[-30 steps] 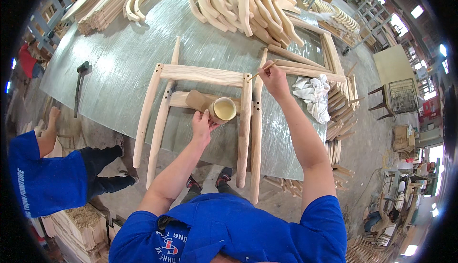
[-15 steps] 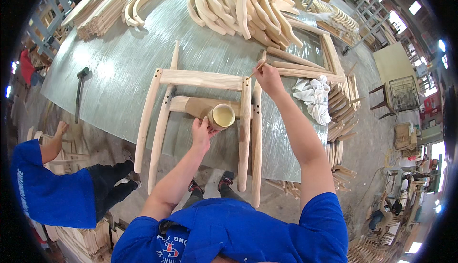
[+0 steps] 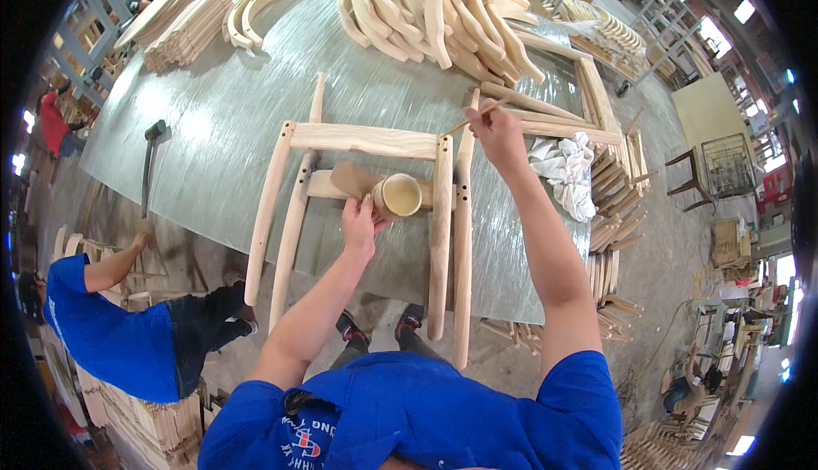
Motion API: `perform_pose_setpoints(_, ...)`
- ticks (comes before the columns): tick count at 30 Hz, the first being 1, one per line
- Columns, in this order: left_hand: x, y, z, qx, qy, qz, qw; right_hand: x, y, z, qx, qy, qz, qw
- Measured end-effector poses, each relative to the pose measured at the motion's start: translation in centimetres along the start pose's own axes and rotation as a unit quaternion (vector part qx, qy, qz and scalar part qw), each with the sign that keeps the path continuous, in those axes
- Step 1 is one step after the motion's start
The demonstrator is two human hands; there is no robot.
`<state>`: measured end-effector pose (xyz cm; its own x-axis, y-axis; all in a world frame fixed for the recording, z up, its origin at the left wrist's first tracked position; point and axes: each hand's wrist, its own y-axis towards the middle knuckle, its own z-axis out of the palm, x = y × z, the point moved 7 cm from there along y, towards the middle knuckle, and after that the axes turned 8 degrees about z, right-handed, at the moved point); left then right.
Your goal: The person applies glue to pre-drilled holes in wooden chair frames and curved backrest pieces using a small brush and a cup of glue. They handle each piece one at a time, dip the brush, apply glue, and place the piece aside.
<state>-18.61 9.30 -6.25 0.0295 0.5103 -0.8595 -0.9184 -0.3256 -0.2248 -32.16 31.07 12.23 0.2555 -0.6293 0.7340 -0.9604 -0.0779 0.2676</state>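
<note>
My left hand [image 3: 361,228] is closed around the side of a small round cup [image 3: 398,196] of pale yellowish liquid, tilted toward me. The cup hangs over the crossrail [image 3: 322,184] of a wooden chair frame, hiding part of it. In my right hand [image 3: 499,136] a thin stick [image 3: 455,129] is pinched between the fingers. Its tip reaches the corner where the upper rail [image 3: 366,140] meets the right front leg [image 3: 440,248]; whether it touches the wood or a hole there I cannot tell. Dark holes show at the leg joints. The frame's legs overhang the table's near edge.
A film-covered table [image 3: 217,86] bears a mallet [image 3: 148,159] at left, curved wooden pieces [image 3: 426,14] at the back and a white cloth [image 3: 564,172] at right. Wooden sticks [image 3: 609,201] are stacked beyond its right edge. A co-worker in blue [image 3: 115,325] bends at the left.
My right hand has drawn a little to the right, so the stick slants lower with its tip still at the corner. My left hand keeps the cup in nearly the same place.
</note>
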Motion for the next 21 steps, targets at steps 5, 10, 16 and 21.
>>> perform_pose_setpoints(5, -1.7, 0.9, 2.4, 0.019, 0.021, 0.032, 0.999, 1.0, -4.1, 0.3, 0.078, 0.115, 0.047, 0.989)
perform_pose_setpoints(10, -3.7, -0.1, 6.5, 0.067, 0.002, 0.071, 0.995, -3.1, -6.8, -0.1, 0.076, 0.292, 0.185, 0.935)
perform_pose_setpoints(16, -2.4, -0.1, 6.4, 0.062, -0.020, 0.007, 0.998, -5.7, -9.5, -1.5, 0.038, 0.563, 0.233, 0.792)
perform_pose_setpoints(21, -0.9, -0.1, 7.0, 0.055, -0.033, -0.021, 0.998, -7.2, -11.2, -1.3, -0.005, 0.602, 0.257, 0.756)
